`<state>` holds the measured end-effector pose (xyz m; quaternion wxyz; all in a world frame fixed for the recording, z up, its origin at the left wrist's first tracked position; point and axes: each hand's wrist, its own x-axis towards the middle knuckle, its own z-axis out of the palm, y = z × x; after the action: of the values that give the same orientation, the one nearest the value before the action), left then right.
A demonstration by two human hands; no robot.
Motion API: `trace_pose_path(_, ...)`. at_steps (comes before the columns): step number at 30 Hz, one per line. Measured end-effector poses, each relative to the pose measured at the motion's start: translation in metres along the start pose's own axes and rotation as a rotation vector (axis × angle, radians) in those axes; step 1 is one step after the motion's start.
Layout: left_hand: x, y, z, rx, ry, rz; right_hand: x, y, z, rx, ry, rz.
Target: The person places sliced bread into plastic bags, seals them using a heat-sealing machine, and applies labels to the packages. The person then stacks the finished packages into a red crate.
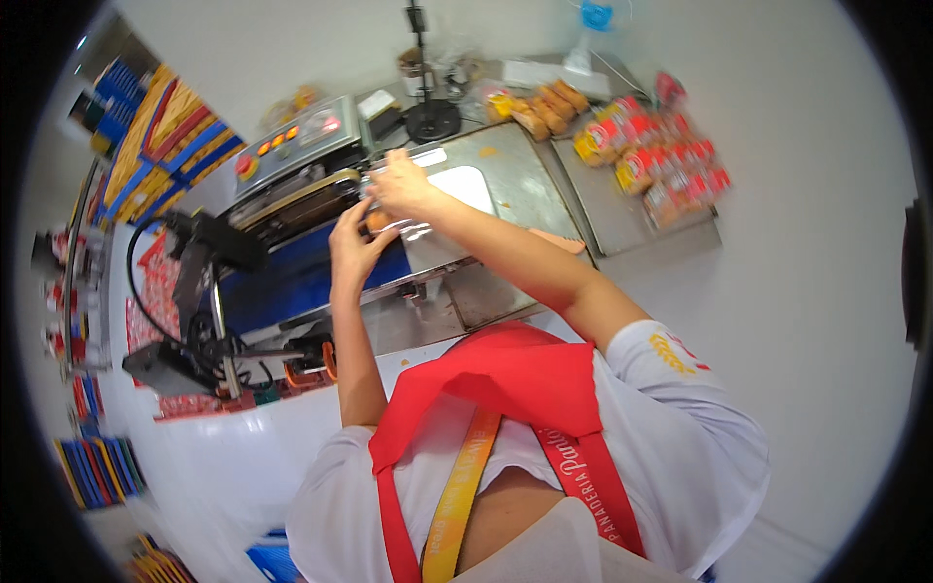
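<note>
Sealing machine [292, 185] sat at the rear left of the steel surface [505, 175]. Your right hand [400, 185] and left hand [355, 243] both pinched a clear bagged bun [389, 222] right at the machine's mouth, keeping the open end flat for the sealer. Packed buns [661, 155] lay far right of the machine.

Pale wall [292, 39] behind a steel worktable [632, 219]; light floor [826, 291], perhaps tiled, evenly lit
</note>
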<state>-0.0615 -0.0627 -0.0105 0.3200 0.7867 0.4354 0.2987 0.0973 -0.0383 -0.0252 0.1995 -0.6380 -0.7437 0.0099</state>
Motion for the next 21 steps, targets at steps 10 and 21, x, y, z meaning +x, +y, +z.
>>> trace_pose_path(10, -0.004, -0.035, -0.009, -0.026, 0.084, -0.075, -0.041, 0.062, -0.026, 0.245, 0.284, -0.039)
trace_pose_path(21, -0.016, -0.051, -0.041, 0.085, 0.12, -0.025, -0.329, 0.284, -0.114, -0.832, 0.055, 0.778)
